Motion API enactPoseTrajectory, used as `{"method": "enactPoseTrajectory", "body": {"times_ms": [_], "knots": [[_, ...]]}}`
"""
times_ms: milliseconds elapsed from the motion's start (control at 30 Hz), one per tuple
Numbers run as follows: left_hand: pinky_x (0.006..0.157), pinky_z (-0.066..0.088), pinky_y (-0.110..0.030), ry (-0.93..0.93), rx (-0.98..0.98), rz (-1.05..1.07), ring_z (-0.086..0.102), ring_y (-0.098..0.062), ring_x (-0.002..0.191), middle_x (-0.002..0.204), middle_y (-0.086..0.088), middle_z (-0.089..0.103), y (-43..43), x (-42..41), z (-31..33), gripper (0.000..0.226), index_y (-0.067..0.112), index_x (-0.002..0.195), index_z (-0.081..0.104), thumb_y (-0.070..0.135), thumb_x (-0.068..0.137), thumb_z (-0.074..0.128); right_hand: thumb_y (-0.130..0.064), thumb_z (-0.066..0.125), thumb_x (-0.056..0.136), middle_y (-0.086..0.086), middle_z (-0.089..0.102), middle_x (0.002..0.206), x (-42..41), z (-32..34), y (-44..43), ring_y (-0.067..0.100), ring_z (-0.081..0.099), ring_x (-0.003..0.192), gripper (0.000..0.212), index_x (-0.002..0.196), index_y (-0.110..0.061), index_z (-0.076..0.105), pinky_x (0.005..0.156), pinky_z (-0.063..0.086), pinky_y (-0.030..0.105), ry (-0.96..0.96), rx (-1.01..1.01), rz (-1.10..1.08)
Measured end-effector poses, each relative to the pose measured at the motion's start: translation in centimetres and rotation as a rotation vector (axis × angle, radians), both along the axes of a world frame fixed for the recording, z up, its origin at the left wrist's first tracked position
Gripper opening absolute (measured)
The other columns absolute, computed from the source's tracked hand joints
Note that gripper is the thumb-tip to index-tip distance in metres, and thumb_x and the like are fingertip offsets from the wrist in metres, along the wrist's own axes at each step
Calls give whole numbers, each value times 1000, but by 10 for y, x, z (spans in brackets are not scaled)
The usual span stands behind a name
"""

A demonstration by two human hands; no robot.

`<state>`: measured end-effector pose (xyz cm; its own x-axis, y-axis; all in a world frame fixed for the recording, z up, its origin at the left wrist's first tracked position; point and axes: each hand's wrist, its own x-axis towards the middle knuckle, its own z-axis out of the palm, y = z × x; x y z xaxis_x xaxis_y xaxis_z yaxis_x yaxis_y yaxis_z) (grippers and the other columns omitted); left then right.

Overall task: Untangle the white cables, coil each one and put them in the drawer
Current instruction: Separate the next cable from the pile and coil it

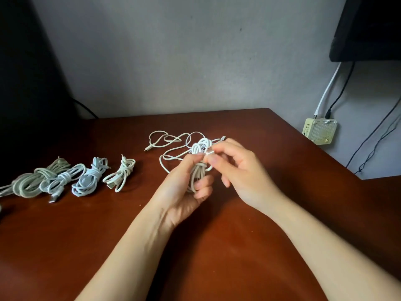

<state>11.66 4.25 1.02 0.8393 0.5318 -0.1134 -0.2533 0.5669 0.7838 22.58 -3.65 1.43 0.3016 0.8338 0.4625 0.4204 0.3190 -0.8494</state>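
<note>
Gripping cable bundle [200,147] near table edge [303,144]

No legible text, labels, brands or numbers anywhere. Cream box [320,130] at 3 o'clock, by the wall: any marking is too small to read. White cables [91,175], coiled at 9 o'clock: plugs too blurred to show any print.
</note>
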Motion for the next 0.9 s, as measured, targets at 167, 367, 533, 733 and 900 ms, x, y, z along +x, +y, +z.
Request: {"method": "enactPoseTrajectory", "body": {"times_ms": [167,367,533,733,900], "knots": [[26,20,-11,-121,-218,11,29,-5,29,72,3,40,8,-6,5,18,8,86,54,24,78,53,-30,50,87,-2,64,90,-5,4,-2,5,52,63,15,90,-17,57,45,40,18,368,-17,216],[29,26,-17,-313,-350,-183,34,-8,32,59,-1,54,20,-19,6,18,-1,70,64,6,65,79,-30,50,87,-7,56,72,-2,6,0,4,40,52,15,81,-16,52,49,42,17,571,-52,260],[29,17,-11,-153,-139,13,30,-4,30,65,4,58,8,-15,16,17,6,81,55,23,78,57,-28,50,88,-7,52,69,4,12,-3,4,30,52,15,80,-16,53,49,36,15,561,-24,219],[45,24,-16,9,477,260,35,-6,47,71,5,60,3,-14,5,14,15,92,59,27,90,53,-29,57,80,-2,68,78,1,13,-6,4,42,58,16,87,-14,58,49,42,16,486,-48,126],[47,34,-19,160,873,529,40,-8,46,60,10,58,5,-6,-6,10,13,99,62,21,96,56,-27,58,81,0,70,85,0,8,-3,4,58,73,14,87,-14,61,56,50,18,552,-88,102]]}}
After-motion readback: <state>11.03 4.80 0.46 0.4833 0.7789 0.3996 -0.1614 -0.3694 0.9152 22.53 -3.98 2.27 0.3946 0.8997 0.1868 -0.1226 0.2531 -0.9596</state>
